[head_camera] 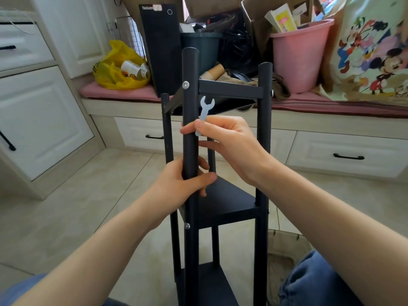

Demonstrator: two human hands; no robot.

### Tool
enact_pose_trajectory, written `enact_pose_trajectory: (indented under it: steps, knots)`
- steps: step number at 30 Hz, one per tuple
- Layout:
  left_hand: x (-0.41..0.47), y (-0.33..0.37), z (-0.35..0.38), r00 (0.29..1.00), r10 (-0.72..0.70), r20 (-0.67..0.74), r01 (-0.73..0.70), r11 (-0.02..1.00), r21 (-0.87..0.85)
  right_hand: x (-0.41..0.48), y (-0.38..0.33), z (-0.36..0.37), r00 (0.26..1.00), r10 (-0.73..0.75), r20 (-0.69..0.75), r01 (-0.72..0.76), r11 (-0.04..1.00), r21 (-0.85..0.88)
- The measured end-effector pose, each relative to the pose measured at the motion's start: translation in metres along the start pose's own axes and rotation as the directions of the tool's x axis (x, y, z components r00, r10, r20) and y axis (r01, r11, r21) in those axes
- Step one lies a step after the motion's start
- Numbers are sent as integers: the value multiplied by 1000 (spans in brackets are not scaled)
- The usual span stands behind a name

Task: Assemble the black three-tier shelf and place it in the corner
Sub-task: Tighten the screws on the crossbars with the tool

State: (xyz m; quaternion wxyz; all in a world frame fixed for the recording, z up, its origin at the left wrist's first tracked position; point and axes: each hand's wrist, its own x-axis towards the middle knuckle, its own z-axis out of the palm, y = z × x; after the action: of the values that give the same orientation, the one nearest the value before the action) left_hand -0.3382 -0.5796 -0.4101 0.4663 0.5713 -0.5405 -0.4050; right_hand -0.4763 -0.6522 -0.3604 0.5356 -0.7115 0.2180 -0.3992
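The black three-tier shelf (229,204) stands upright on the floor between my knees, with round poles and three triangular tiers. Silver bolt heads (186,85) show on the near pole at the top and middle tiers. My left hand (185,182) grips the near pole (189,69) just above the middle tier. My right hand (229,142) holds a small flat silver wrench (205,111) between thumb and fingers, its open jaw pointing up, while its fingertips touch the same pole higher up.
Behind the shelf runs a window bench with a pink cushion (123,91), a yellow bag (120,67), a black computer tower (161,47), a pink bucket (300,58) and a cartoon-print bag (373,54). White drawers (344,155) line the bench. Crumpled packaging (284,255) lies by my right knee.
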Motion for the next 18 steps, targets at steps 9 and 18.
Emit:
enact_pose_trajectory:
  steps: [9,18]
  knots:
    - [-37,-18,-4,975,-22,-221,64,981,185,3,2,-2,999,36,-16,-34,990,134]
    - [-58,-48,-2,866,-487,108,426,834,350,3,2,2,997,78,-17,-73,977,202]
